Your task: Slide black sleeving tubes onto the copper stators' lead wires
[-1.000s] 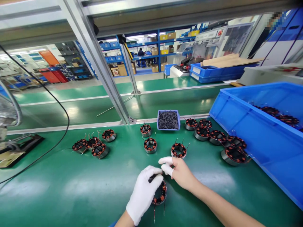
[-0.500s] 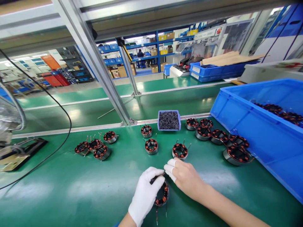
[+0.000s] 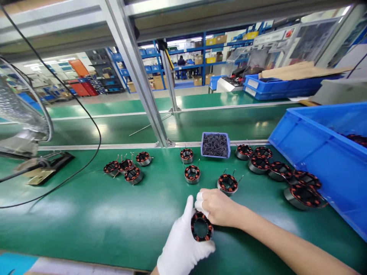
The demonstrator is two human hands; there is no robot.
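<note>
My left hand (image 3: 183,244), in a white glove, is closed round a round motor stator (image 3: 202,227) with copper-orange windings, holding it tilted just above the green table (image 3: 86,217). My right hand (image 3: 219,208), bare with white finger cots, is closed in a pinch at the stator's top edge; what it pinches is too small to name. Just beyond my right hand lies another stator (image 3: 228,183).
More stators lie on the table: a group at the left (image 3: 126,170), two in the middle (image 3: 192,173), a row at the right (image 3: 275,168). A small blue tray of dark pins (image 3: 215,145) stands behind. A large blue bin (image 3: 323,152) stands right; a fan (image 3: 23,114) left.
The left hand has turned the stator so that its open face now points up at the camera. The right hand has closed in on its top edge. The camera has swung left.
</note>
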